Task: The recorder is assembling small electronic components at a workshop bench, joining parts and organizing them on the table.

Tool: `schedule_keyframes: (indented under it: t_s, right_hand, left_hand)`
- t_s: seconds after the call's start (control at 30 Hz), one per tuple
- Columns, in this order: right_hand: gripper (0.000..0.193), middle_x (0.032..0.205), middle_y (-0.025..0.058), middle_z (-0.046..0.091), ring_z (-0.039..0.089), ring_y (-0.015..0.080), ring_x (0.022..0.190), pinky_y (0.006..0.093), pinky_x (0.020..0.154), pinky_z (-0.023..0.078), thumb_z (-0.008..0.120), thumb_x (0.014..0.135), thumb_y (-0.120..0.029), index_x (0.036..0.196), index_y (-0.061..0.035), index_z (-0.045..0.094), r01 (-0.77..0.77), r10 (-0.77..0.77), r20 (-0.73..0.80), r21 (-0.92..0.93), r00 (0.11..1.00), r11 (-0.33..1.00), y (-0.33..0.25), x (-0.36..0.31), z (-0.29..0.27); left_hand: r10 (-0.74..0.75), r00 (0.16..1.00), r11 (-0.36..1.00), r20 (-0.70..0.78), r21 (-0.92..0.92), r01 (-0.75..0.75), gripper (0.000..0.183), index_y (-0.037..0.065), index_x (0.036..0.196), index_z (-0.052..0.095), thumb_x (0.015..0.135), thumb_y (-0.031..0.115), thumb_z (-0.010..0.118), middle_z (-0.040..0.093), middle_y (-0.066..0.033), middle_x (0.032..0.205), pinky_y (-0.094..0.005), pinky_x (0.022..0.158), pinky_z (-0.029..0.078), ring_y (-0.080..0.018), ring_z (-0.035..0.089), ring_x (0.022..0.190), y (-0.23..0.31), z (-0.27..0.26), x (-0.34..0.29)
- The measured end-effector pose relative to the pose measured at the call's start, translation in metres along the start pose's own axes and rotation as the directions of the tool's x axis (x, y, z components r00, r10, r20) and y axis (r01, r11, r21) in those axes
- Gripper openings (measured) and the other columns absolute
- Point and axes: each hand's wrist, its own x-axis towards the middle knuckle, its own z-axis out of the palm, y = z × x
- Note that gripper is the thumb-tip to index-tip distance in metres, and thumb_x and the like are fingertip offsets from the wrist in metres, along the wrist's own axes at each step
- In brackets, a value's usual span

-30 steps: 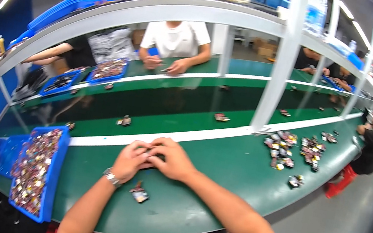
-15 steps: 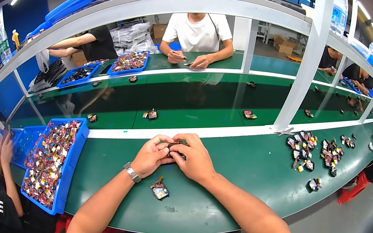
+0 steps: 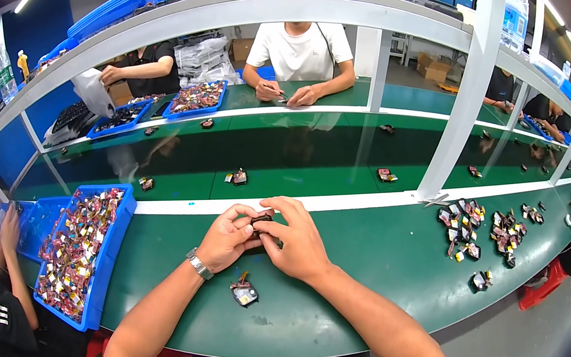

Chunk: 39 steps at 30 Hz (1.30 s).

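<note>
Over the green tabletop, my left hand and my right hand come together around a small black casing. Both sets of fingers are closed on it, and they cover most of its shape. A metal-banded watch circles my left wrist. Just below the hands, on the table, lies a separate small black electronic part with reddish wires and a pale face. Nothing touches that one.
At my left stands a blue tray heaped with small wired parts. Clusters of similar parts lie at the right. Beyond a white rail, a green conveyor belt carries scattered pieces. White shelf posts rise ahead; several co-workers sit around.
Pieces on the belt have shifted slightly right. My right fingers have lifted a little, uncovering more of the casing. A co-worker at the back left has moved a pale plastic bag rightward.
</note>
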Motion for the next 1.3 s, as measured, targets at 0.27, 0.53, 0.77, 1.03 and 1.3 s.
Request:
schedule_keyframes:
  t_s: [0.27,0.53,0.77,1.03,1.3]
  right_hand:
    - [0.022,0.110,0.0094,0.060,0.056,0.0303,0.109,0.0403,0.091,0.048,0.075,0.068,-0.003,0.089,-0.0075,0.071,0.004,-0.007,-0.085,-0.030,0.996,1.000,0.010,-0.011,-0.002]
    - [0.009,0.117,0.0146,0.055,0.048,0.0335,0.114,0.0414,0.096,0.043,0.067,0.069,-0.003,0.078,-0.0020,0.065,-0.033,0.055,-0.090,0.222,0.994,0.974,0.013,-0.004,0.033]
    - [0.004,0.126,0.0145,0.050,0.042,0.0325,0.126,0.0412,0.101,0.042,0.064,0.074,0.000,0.077,0.0001,0.061,-0.207,0.222,-0.002,0.358,0.975,0.911,0.024,-0.014,0.026]
    - [0.010,0.111,0.0159,0.052,0.050,0.0340,0.108,0.0405,0.090,0.046,0.061,0.075,0.000,0.085,0.0005,0.059,-0.061,0.080,-0.093,0.191,0.992,0.980,0.014,-0.008,0.023]
    - [0.018,0.092,0.0135,0.050,0.051,0.0314,0.090,0.0392,0.078,0.049,0.064,0.069,-0.006,0.085,0.0022,0.058,0.086,-0.095,-0.092,-0.096,0.991,0.992,0.018,-0.005,0.025]
  left_hand:
    - [0.024,0.995,0.995,0.095,-0.096,-0.015,0.027,0.005,0.117,0.047,0.093,0.005,0.060,0.053,-0.0171,0.133,-0.0419,0.098,0.051,-0.0259,0.058,0.117,-0.012,0.004,0.008]
    - [0.080,0.990,0.997,-0.117,0.032,-0.077,0.041,0.007,0.117,0.043,0.087,0.013,0.070,0.055,-0.0139,0.125,-0.0360,0.090,0.056,-0.0229,0.060,0.109,-0.006,-0.006,-0.003]
    - [0.092,0.986,0.995,-0.140,-0.009,-0.095,0.037,0.008,0.118,0.043,0.090,0.012,0.068,0.058,-0.0100,0.125,-0.0280,0.084,0.058,-0.0163,0.063,0.101,-0.023,0.006,0.009]
    - [0.082,0.970,0.996,-0.229,0.041,-0.074,0.031,0.008,0.120,0.042,0.093,0.011,0.058,0.061,-0.0063,0.110,-0.0251,0.074,0.058,-0.0107,0.063,0.087,-0.019,0.008,0.005]
    - [0.070,0.970,0.997,-0.232,0.042,-0.062,0.031,0.008,0.121,0.042,0.094,0.012,0.057,0.058,-0.0022,0.096,-0.0245,0.071,0.059,-0.0088,0.062,0.083,-0.019,0.008,0.010]
